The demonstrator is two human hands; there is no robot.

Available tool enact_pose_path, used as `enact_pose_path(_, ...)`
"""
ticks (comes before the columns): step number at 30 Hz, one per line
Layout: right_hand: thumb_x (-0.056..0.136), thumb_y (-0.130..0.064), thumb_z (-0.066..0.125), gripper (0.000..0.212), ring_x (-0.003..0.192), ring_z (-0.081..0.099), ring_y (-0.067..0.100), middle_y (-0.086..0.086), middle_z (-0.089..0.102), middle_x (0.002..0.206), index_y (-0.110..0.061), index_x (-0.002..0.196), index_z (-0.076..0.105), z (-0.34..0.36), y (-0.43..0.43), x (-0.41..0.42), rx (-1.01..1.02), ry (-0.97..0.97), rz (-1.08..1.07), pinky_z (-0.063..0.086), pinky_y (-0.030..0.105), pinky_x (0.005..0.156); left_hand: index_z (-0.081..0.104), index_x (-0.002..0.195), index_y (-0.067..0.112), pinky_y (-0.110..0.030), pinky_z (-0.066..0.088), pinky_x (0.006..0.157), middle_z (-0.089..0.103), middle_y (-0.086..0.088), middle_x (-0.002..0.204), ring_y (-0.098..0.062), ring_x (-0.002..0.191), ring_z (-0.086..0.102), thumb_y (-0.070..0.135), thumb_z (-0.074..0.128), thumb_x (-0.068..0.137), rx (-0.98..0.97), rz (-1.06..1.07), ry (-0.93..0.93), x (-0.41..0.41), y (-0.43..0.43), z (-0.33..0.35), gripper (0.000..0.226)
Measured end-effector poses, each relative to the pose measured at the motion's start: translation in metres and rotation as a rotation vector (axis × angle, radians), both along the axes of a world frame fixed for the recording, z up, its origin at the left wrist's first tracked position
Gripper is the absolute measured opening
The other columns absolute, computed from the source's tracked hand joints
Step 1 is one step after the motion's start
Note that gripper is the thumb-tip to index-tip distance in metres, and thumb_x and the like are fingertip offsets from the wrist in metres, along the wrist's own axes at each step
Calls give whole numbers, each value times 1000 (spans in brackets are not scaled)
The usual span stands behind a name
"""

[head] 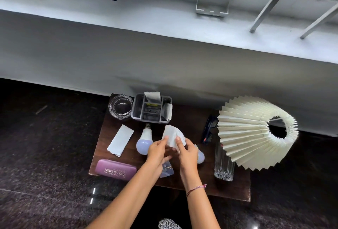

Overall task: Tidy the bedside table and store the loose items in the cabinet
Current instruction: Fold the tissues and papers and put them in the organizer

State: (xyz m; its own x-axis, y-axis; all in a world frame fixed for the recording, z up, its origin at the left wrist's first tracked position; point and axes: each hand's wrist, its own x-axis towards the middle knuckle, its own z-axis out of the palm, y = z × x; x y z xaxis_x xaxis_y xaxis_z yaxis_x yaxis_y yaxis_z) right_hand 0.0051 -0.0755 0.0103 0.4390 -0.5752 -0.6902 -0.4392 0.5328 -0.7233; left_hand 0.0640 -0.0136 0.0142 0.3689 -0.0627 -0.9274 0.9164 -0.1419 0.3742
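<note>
A white tissue (pixel 172 134) is held over the middle of the worktop (pixel 204 177), pinched at its near edge by the left hand (pixel 158 151) and the right hand (pixel 188 153), apparently being folded, so a neat crease and then stowing seem called for next.

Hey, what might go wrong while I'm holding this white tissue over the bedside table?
The clear cut-glass tumbler stands near the dark wooden table's front edge, close to the right hand; a sweep might topple it. The round white light bulb lies on its side beside the left hand and could roll off.
</note>
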Motion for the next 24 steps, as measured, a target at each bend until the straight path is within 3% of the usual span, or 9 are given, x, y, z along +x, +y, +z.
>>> enact_pose_path(3,91,-17,59,12,84,64,22,12,68,91,-10,95,66,6,11,2,43,-36,49,51,38,80,60,104,6,-28,54,52,65,-10,75,-13,53,62,17,58,91,-33,44,-21,5,12,8,17)
enact_pose_path(5,87,-11,60,10,87,66,20,9,70,93,-14,96,66,8,18,2,-89,7,172,53,35,81,60,111,5,-25,55,51,67,-14,85,-13,57,64,7,60,88,11,61,-109,11,19,12,23)
enact_pose_path(8,85,-14,59,15,76,62,9,-7,67,79,-28,85,61,15,25,4,-298,84,336,49,20,67,60,110,0,-28,54,64,68,-11,84,-17,69,64,2,67,81,123,11,-330,22,32,16,29)
enact_pose_path(11,88,-19,52,19,60,51,10,-8,55,64,-25,71,55,19,29,8,-413,150,401,39,23,55,64,109,6,-36,53,77,71,-7,80,-16,73,63,11,71,80,232,-145,-513,30,44,17,31)
enact_pose_path(14,89,-25,49,13,75,56,14,-3,58,85,-19,87,61,20,29,13,-525,260,536,46,31,67,67,102,12,-40,53,78,68,0,70,-17,70,62,18,73,78,296,-211,-592,39,49,21,26)
enact_pose_path(17,89,-30,54,19,85,58,12,-3,53,104,-18,103,60,21,29,21,-564,224,607,50,31,78,67,97,15,-42,55,78,67,2,70,-21,73,65,20,74,76,323,-245,-657,47,49,27,23)
enact_pose_path(21,84,-40,63,40,87,56,9,-10,49,110,-24,119,52,26,28,37,-587,120,586,43,17,67,69,96,17,-42,56,76,69,3,72,-17,73,66,23,75,76,317,-286,-713,58,50,35,22)
enact_pose_path(24,83,-38,66,51,76,54,3,-9,48,116,-23,128,47,31,25,55,-558,23,537,42,7,62,70,92,17,-39,56,74,69,5,72,-15,72,66,25,76,75,340,-314,-742,65,50,40,19)
